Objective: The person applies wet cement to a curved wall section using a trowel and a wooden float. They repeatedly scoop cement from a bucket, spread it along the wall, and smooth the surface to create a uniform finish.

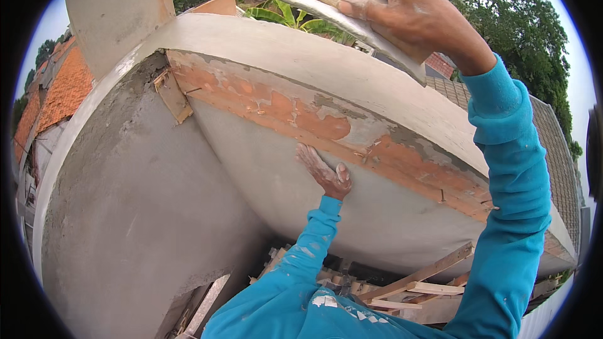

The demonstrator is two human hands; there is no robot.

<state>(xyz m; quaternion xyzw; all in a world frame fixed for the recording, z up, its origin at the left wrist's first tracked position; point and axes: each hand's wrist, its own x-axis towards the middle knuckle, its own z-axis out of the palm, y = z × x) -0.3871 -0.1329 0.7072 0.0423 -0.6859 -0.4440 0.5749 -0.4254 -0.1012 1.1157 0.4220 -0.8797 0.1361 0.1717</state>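
My left hand (325, 172) lies flat against the grey plastered wall (383, 204), fingers stretched out, just below an orange, plaster-stained board (301, 113) fixed along the wall's upper edge. Whitish dust covers its fingers. Raised at the upper right, my right hand (418, 19) grips a plastering float (320, 1), which has a pale wooden block on top and a thin, white-smeared plate beneath. Thumb and fingers wrap round its right part. The float is tilted and held above the wall's smooth light top (276, 41).
A second plastered wall (132, 182) meets this one at the left corner, where a small wooden piece (173, 97) is fixed. Nails stick out of the orange board. Timber lengths (421, 273) lie below. A grey upright slab (116, 12) stands at the upper left.
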